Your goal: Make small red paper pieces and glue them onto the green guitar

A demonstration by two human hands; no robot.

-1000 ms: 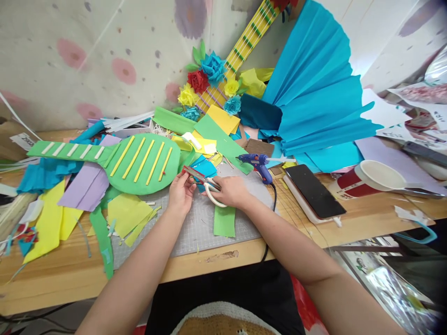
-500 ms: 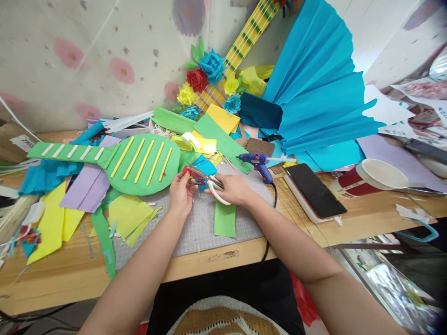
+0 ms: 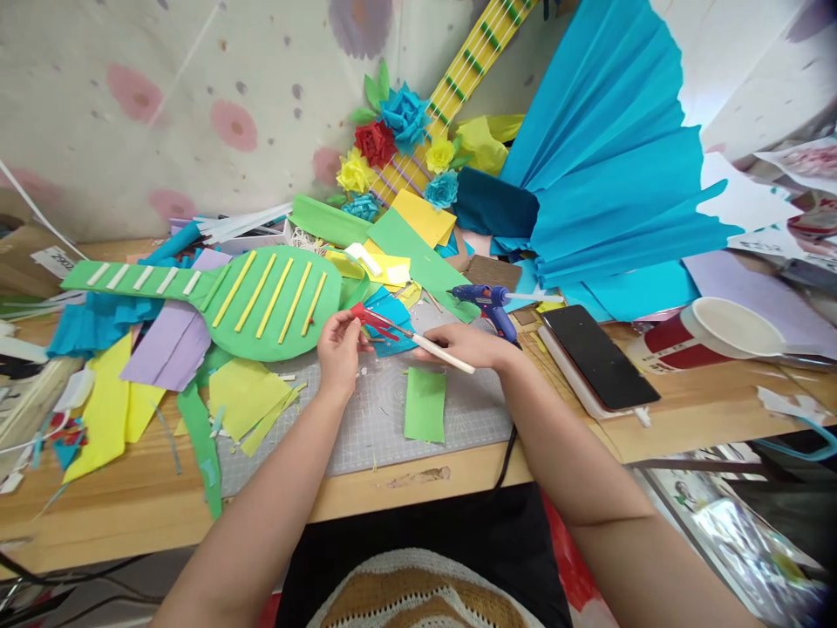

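My left hand (image 3: pixel 341 351) pinches a small piece of red paper (image 3: pixel 374 322) above the grey cutting mat (image 3: pixel 385 436). White-handled scissors (image 3: pixel 445 352) are in my right hand (image 3: pixel 461 343), their blades pointing left and lying at the red paper. Blue paper scraps (image 3: pixel 396 311) lie just behind the blades. Nearer the mat's front edge is a green paper rectangle (image 3: pixel 425 405). A green paper instrument shape (image 3: pixel 271 301) with yellow and white strips lies left of my hands.
A blue glue gun (image 3: pixel 492 305), a black phone (image 3: pixel 598 356) and a paper cup (image 3: pixel 710 336) stand or lie to the right. Behind are a flowered yellow paper guitar (image 3: pixel 405 170) and pleated blue paper (image 3: pixel 615 157). Yellow paper (image 3: pixel 105 410) lies left.
The scissors have turned in my right hand, so the handles now show edge-on and point right. My right hand has shifted slightly right. The camera view has moved a little.
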